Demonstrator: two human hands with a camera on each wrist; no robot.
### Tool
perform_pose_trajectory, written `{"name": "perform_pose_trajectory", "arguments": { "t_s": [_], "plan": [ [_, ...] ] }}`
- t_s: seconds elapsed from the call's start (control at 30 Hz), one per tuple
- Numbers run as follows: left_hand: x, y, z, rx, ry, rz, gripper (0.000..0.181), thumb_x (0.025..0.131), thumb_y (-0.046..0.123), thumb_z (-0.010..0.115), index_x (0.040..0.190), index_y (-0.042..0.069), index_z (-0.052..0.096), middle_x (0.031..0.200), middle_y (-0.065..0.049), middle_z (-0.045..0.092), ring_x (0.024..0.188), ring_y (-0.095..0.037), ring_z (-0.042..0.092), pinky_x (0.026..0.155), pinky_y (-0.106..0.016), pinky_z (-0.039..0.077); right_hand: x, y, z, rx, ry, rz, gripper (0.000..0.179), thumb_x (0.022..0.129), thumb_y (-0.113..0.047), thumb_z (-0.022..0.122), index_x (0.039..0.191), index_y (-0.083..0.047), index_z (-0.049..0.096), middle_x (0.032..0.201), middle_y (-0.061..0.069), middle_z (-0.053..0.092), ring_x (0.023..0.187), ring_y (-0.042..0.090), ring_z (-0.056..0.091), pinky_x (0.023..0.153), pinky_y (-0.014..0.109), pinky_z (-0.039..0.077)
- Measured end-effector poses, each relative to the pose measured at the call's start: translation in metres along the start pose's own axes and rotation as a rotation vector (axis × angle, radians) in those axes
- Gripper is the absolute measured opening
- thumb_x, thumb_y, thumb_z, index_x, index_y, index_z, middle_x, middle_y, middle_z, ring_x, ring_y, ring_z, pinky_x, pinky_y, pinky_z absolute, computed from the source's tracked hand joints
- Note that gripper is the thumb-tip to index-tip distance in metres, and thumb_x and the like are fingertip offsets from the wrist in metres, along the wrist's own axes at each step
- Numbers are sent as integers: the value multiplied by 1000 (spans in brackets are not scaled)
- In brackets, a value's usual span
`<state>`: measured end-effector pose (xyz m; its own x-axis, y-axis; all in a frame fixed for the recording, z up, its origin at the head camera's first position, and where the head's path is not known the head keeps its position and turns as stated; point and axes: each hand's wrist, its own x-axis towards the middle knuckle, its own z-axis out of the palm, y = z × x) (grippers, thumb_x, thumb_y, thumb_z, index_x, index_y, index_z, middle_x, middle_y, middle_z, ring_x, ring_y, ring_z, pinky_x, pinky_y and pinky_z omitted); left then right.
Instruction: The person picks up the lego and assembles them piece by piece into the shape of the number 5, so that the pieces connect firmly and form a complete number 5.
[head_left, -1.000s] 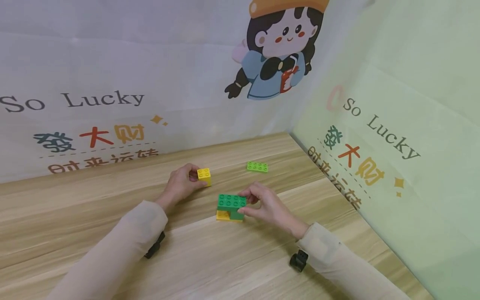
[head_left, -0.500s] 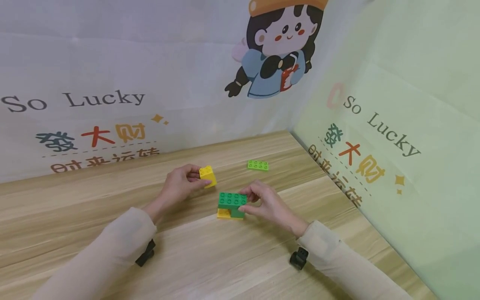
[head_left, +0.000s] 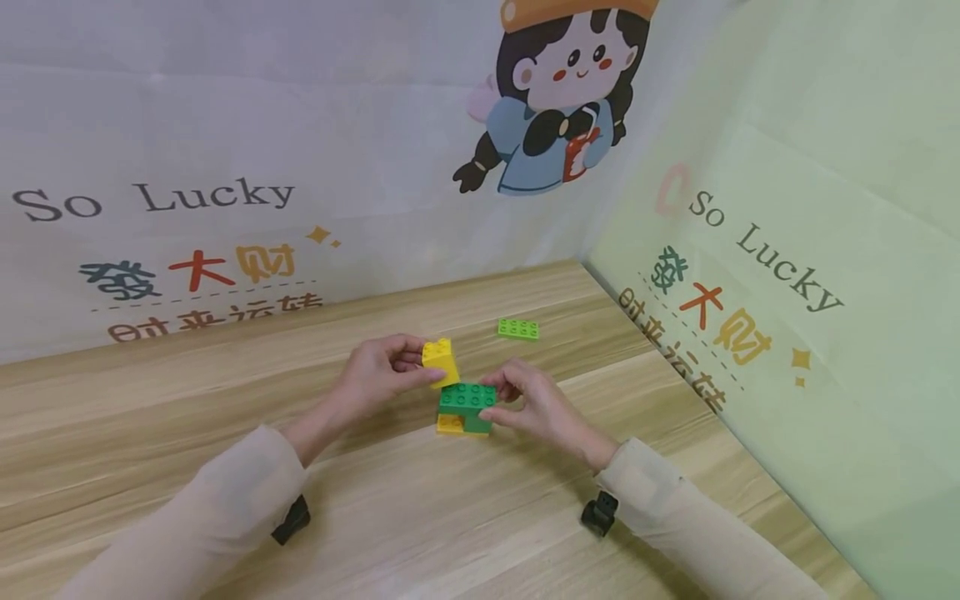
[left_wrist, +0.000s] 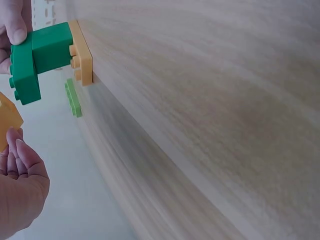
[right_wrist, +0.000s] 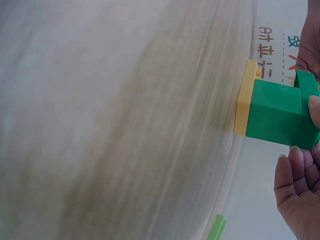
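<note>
In the head view my left hand (head_left: 378, 371) pinches a yellow building brick (head_left: 440, 364) between thumb and fingers. The brick is tilted and held off the table, just above the left end of a stack. That stack has a long green brick (head_left: 467, 400) on top and a green block (left_wrist: 52, 48) under its right part. An orange-yellow flat brick (left_wrist: 83, 52) forms the base on the table. My right hand (head_left: 536, 408) grips the right end of the top green brick with thumb and fingers. Whether the yellow brick touches the stack, I cannot tell.
A light-green flat brick (head_left: 518, 329) lies on the wooden table (head_left: 420, 517) behind the stack. Printed cloth walls (head_left: 225, 108) stand at the back and along the right side of the table.
My left hand has lifted the yellow brick off the table, tilted it and carried it right to above the stack. My right hand stays on the stack.
</note>
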<state>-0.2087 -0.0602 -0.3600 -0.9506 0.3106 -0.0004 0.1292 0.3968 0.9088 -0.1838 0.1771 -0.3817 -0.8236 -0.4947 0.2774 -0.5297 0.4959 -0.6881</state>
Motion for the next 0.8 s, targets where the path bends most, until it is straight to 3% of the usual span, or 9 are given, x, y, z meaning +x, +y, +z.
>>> {"name": "perform_pose_trajectory", "arguments": {
  "t_s": [0.23, 0.8],
  "plan": [
    [-2, 4, 7, 14, -18, 28, 40, 79, 23, 77, 110, 1, 63, 100, -10, 67, 81, -17, 59, 73, -26, 51, 0, 1, -1, 0, -2, -8, 27, 76, -4, 75, 100, 3, 64, 89, 10, 59, 79, 16, 55, 71, 22, 51],
    [-3, 6, 13, 127, -19, 180, 36, 75, 17, 79, 105, 1, 65, 92, -9, 69, 73, -13, 59, 65, -22, 50, 0, 2, 0, 0, -5, -7, 26, 77, -4, 75, 99, 3, 64, 89, 10, 59, 79, 18, 55, 71, 24, 51]
  ]
}}
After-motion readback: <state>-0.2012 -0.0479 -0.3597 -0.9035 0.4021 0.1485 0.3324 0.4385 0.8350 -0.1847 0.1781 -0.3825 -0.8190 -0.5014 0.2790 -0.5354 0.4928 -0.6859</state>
